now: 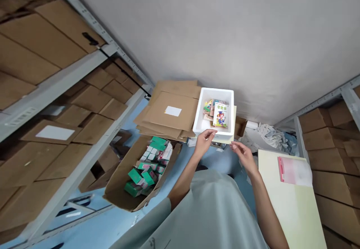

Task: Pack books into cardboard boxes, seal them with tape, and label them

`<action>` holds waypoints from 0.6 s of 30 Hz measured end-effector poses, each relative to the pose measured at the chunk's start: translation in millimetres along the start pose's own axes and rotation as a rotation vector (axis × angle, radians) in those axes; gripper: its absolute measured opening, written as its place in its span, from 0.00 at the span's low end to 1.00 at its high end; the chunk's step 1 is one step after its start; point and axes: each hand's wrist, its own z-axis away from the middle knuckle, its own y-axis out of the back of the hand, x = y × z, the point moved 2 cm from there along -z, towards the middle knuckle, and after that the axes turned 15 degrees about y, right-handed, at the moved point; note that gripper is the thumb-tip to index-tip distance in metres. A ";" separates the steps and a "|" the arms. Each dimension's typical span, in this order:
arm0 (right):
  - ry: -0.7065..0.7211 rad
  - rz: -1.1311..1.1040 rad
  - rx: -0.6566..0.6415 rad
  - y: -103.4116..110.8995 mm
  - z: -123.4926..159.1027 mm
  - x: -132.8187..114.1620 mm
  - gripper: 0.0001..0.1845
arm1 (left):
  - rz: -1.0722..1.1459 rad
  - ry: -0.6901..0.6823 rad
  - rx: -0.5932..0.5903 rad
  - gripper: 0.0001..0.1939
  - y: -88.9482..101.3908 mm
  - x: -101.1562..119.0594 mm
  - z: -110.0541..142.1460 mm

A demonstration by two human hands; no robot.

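Note:
In the head view, a white plastic bin point(198, 119) stands ahead of me on a pale board point(235, 123). Inside it lie several small colourful packs; the topmost is a white card box with a cartoon figure point(221, 116). My left hand point(204, 142) is at the bin's front rim, thumb and forefinger drawn together; whatever they pinch, if anything, is too small to make out. To the right, my right hand point(244, 156) hovers by the board's front corner, its fingers partly stretched and slightly apart, with nothing visible in them.
Flattened cardboard point(157, 108) is stacked left of the bin. Below it stands an open carton point(116, 189) of green and white small boxes. Shelves of brown cartons point(81, 129) flank me on both sides. A pale tabletop point(292, 211) at right carries a pink and clear plastic pack point(295, 171).

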 end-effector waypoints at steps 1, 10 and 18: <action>0.005 0.008 -0.038 -22.1 -10.1 -2.7 0.31 | 0.015 0.000 0.027 0.16 23.4 -0.2 -4.1; -0.005 0.093 -0.241 -213.3 -84.2 3.9 0.29 | 0.166 0.112 0.205 0.12 235.2 -48.7 -49.5; 0.014 0.421 -0.387 -326.9 -145.9 75.1 0.26 | 0.476 0.631 0.417 0.20 316.0 -128.7 -108.0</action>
